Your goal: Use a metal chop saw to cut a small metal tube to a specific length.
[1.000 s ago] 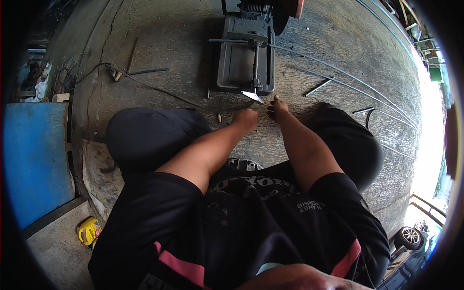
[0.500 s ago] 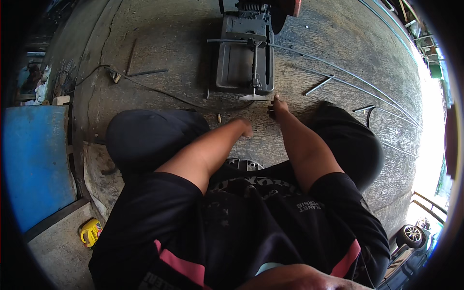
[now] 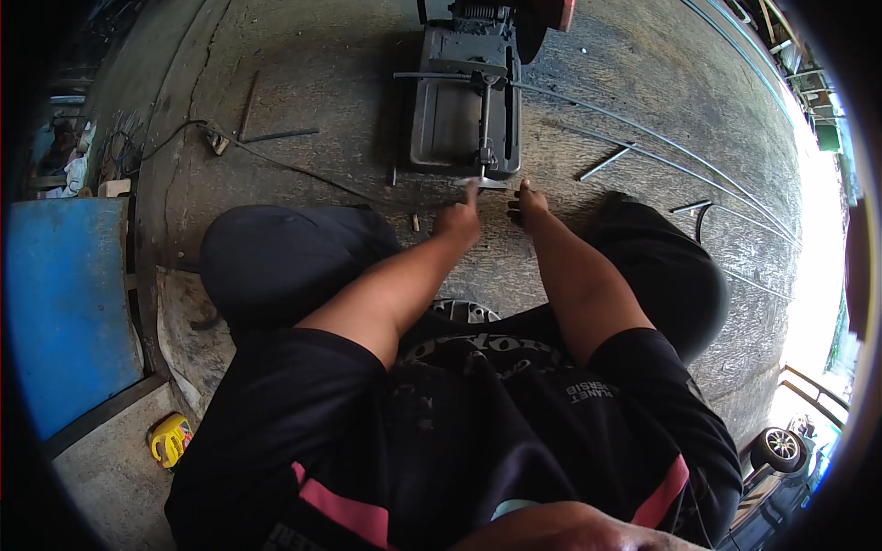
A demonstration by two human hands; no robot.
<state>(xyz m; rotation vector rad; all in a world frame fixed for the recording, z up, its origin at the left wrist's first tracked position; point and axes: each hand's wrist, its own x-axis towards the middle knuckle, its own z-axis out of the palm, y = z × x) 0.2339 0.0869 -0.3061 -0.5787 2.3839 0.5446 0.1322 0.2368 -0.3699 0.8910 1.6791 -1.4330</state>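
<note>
In front of me on the floor stands a cut-off saw with a dark metal base (image 3: 443, 119). A vise screw (image 3: 485, 124) runs along its base toward me and ends in a flat crank handle (image 3: 493, 184). A thin metal rod (image 3: 570, 106) lies across the vise and stretches far to the right. My left hand (image 3: 457, 219) is at the handle's left part, its index finger stretched out and seemingly touching it, the tip slightly blurred. My right hand (image 3: 527, 204) is just off the handle's right end, thumb raised and fingers apart, holding nothing.
Long rods (image 3: 726, 188) and a short cut piece (image 3: 606, 163) lie at the right. A cable (image 3: 303, 172) crosses the floor at the left. Beyond it are a blue panel (image 3: 73, 303) and a yellow container (image 3: 170, 439). My bent knees flank the work area.
My left hand has moved forward, away from my body, up to the crank handle, and its index finger is now extended. The handle seems slightly turned. My right hand has hardly moved.
</note>
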